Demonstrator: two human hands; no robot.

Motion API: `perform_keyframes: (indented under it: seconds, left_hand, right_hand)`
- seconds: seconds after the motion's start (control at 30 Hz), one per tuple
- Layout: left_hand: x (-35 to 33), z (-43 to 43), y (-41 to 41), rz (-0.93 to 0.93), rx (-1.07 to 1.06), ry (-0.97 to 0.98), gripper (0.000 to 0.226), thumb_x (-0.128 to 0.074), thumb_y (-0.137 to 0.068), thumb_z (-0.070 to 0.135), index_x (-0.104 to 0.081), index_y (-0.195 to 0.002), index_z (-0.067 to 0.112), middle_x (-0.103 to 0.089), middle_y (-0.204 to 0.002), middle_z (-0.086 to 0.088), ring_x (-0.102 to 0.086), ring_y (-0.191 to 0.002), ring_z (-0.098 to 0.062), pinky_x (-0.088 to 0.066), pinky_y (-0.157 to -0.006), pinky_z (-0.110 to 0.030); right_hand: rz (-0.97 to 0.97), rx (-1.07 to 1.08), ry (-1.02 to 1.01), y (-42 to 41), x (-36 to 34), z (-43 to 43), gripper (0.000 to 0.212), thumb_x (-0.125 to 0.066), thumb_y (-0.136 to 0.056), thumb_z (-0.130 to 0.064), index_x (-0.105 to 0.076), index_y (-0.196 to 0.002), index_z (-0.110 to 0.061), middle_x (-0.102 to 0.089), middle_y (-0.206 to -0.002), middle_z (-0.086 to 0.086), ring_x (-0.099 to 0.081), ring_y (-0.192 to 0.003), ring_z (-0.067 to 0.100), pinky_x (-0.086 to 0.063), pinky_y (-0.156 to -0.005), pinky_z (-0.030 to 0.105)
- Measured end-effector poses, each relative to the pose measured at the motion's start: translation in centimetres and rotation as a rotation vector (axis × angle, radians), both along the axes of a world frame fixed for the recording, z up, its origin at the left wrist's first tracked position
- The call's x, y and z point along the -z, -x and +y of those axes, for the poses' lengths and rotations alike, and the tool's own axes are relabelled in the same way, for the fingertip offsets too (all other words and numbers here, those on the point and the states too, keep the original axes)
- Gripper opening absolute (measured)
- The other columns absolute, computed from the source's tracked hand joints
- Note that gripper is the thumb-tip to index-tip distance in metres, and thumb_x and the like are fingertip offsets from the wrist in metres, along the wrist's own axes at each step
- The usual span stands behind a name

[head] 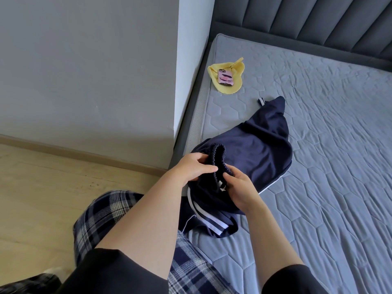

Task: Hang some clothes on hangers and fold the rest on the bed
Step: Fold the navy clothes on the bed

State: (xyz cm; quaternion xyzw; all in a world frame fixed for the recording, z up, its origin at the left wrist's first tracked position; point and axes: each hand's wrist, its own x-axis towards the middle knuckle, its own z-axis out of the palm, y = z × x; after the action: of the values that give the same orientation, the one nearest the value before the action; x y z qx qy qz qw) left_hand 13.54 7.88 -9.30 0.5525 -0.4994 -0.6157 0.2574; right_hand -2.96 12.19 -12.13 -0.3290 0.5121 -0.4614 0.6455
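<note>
**Navy garment held at waistband, near edge of bed; fold not yet begun**

Far left: wooden floor [42,187] and grey wall [84,71]. The wall corner meets the bed's left edge, so there is no working room on that side. The person's plaid trousers [101,213] show below, close against the bed's near edge.

Left hand [194,168]: grip closed, fingers curled over the elastic waistband [220,153] of the navy garment [258,153]. Right hand [238,187]: grip closed on the fabric just below the waistband, thumb on top. The hands sit just beside each other, with the gathered band between them.

The garment lies on the mattress [328,145]. Its long axis runs from the hands away and to the right, ending in a bunched tip. A white-striped part is crumpled at the near edge, under the right forearm. Both hands are at the waistband end, and neither is near the far tip.

Judgement: the cloth is bunched and needs spreading flat before folding. The open room lies to the right, where the quilted surface is bare. The near and left edges are close, and fabric could slide off there.

Beyond the tip, near the bed's left edge, a yellow cloth [233,85] carries a phone [225,77], apart from the garment. The padded headboard [318,22] closes the far side.
</note>
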Motion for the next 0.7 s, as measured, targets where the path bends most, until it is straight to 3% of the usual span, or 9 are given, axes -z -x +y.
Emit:
perform_keyframes:
  seconds: [0.23, 0.37, 0.5, 0.6, 0.7]
  left_hand:
    - [0.6, -0.4, 0.4, -0.197, 0.071, 0.139, 0.042, -0.062, -0.076, 0.012, -0.064, -0.116, 0.025, -0.065, -0.099, 0.012, -0.061, -0.092, -0.009, -0.045, -0.073, -0.021]
    - [1.2, -0.4, 0.8, -0.225, -0.021, 0.205, 0.032, -0.061, -0.081, 0.008, -0.071, -0.108, 0.02, -0.066, -0.093, 0.01, -0.061, -0.092, -0.011, -0.042, -0.078, -0.021]
    - [1.6, -0.5, 0.3, -0.1, -0.103, 0.103, 0.029, -0.064, -0.085, 0.005, -0.071, -0.112, 0.014, -0.069, -0.101, 0.0, -0.062, -0.095, -0.015, -0.046, -0.084, -0.024]
    - [1.6, -0.3, -0.3, -0.027, -0.148, 0.051, 0.026, -0.064, -0.086, 0.003, -0.071, -0.11, 0.012, -0.067, -0.096, -0.001, -0.06, -0.088, -0.014, -0.046, -0.076, -0.022]
    - [0.8, 0.1, -0.7, -0.021, -0.152, 0.074, 0.024, -0.062, -0.087, 0.002, -0.068, -0.109, 0.01, -0.067, -0.101, -0.004, -0.061, -0.095, -0.018, -0.047, -0.086, -0.027]
  right_hand:
    - [-0.009, 0.046, -0.001, -0.2, 0.9, -0.2, 0.036, -0.045, -0.097, 0.003, -0.05, -0.132, -0.005, -0.068, -0.1, 0.011, -0.067, -0.072, 0.015, -0.054, -0.064, 0.028]
    - [0.015, 0.012, 0.008, -0.8, 1.0, -0.5, 0.071, -0.05, -0.086, 0.017, -0.039, -0.138, -0.03, -0.068, -0.111, 0.013, -0.07, -0.086, 0.021, -0.056, -0.069, 0.028]
    - [0.064, -0.002, -0.015, -0.8, 0.5, -1.4, 0.061, -0.049, -0.081, 0.019, -0.056, -0.131, -0.015, -0.07, -0.105, 0.014, -0.069, -0.088, 0.024, -0.055, -0.074, 0.031]
    - [0.138, -0.019, 0.011, -0.6, 0.1, -1.4, 0.055, -0.052, -0.08, 0.018, -0.062, -0.124, -0.014, -0.072, -0.097, 0.012, -0.068, -0.086, 0.025, -0.056, -0.078, 0.034]
    - [0.291, 0.028, 0.048, -1.0, -1.1, -1.5, 0.041, -0.053, -0.082, 0.011, -0.072, -0.103, -0.019, -0.072, -0.083, 0.007, -0.066, -0.078, 0.025, -0.057, -0.072, 0.037]
